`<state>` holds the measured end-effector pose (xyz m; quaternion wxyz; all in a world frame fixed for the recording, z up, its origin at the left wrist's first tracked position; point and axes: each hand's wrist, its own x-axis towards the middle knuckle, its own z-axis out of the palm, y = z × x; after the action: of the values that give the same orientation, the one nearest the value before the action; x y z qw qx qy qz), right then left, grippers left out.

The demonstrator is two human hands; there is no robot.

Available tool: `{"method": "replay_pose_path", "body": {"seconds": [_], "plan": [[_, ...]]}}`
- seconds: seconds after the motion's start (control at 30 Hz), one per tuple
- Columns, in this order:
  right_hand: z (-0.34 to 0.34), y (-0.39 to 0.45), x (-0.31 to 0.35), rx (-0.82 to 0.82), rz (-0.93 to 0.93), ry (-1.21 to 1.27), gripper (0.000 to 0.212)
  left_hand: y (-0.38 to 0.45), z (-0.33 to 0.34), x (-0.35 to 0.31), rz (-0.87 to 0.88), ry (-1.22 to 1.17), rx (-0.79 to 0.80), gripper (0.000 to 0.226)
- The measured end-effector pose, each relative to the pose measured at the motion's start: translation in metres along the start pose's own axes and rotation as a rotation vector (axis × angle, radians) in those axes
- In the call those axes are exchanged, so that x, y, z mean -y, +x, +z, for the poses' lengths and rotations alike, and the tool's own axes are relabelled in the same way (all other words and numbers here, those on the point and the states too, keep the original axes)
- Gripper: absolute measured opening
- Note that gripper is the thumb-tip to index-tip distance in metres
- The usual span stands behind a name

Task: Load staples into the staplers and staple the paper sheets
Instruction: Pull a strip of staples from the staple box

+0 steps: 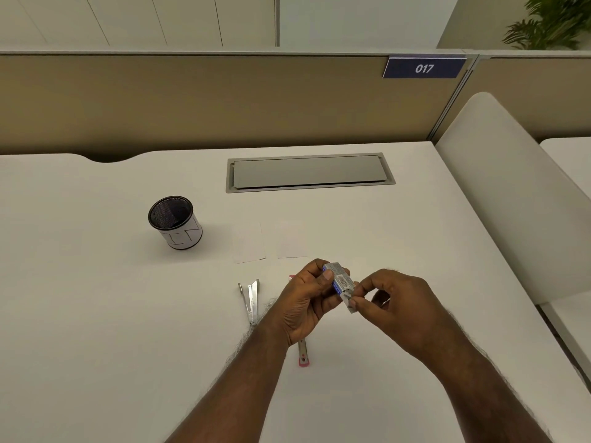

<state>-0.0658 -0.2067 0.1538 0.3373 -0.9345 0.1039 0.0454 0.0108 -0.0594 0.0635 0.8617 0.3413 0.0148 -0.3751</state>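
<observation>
I am seeing my left hand gripping a small box of staples above the middle of the desk, thumb lying across its barcode face and fingers curled behind it. My right hand is pinching the box's open flap at its near end, thumb and forefinger pressed together on the grey cardboard, the other fingers tucked in.

A silver stapler is lying swung open on the desk just left of my left wrist. A second stapler with red ends is lying under my left hand, mostly hidden, its near end poking out toward the front edge.

Two paper sheets are lying side by side just beyond my hands, toward the far edge. A black mesh cup is standing well left of them.
</observation>
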Motion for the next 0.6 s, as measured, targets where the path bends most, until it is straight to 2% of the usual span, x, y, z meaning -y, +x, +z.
{"method": "replay_pose_path", "body": {"seconds": [0.23, 0.6], "plan": [[-0.0042, 0.0024, 0.0017, 0.01, 0.029, 0.004, 0.011, -0.0018, 0.0042, -0.0028, -0.005, -0.001, 0.004, 0.015], [-0.0077, -0.0022, -0.0006, -0.088, -0.005, 0.197, 0.024, -0.0016, 0.0032, -0.0022, -0.003, -0.015, 0.0, 0.016]]}}
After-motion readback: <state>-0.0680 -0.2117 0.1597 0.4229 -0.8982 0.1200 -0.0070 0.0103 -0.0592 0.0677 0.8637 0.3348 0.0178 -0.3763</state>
